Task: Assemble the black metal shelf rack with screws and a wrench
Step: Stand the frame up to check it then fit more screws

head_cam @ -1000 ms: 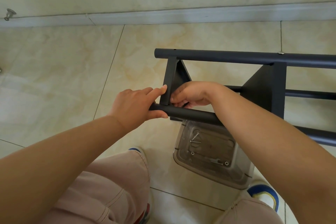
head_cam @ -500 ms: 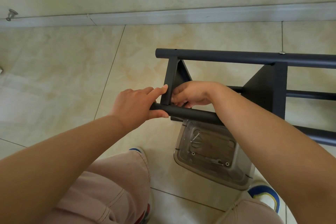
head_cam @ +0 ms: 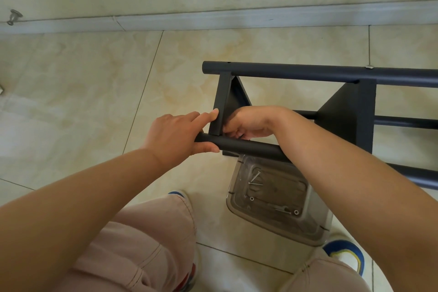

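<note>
The black metal shelf rack [head_cam: 308,73] lies on its side on the tiled floor, its round tubes running to the right. My left hand [head_cam: 175,135] grips the end of the near tube [head_cam: 246,146], its index finger laid against the black end shelf panel [head_cam: 221,106]. My right hand [head_cam: 251,122] reaches behind that panel where it meets the near tube, fingers curled; what they hold is hidden. A second shelf panel [head_cam: 348,111] stands further right. Below the tube a clear plastic box [head_cam: 315,220] holds loose screws [head_cam: 256,176] and a small wrench [head_cam: 280,208].
A wall and skirting board [head_cam: 213,19] run along the far side, with a metal door stop [head_cam: 14,16] at the far left. My knees in pink trousers [head_cam: 147,244] and my shoes [head_cam: 343,253] fill the bottom of the view.
Nothing clear has changed; both hands stay at the joint of the near tube and the end panel, with only slight shifts of the right hand's fingers.
</note>
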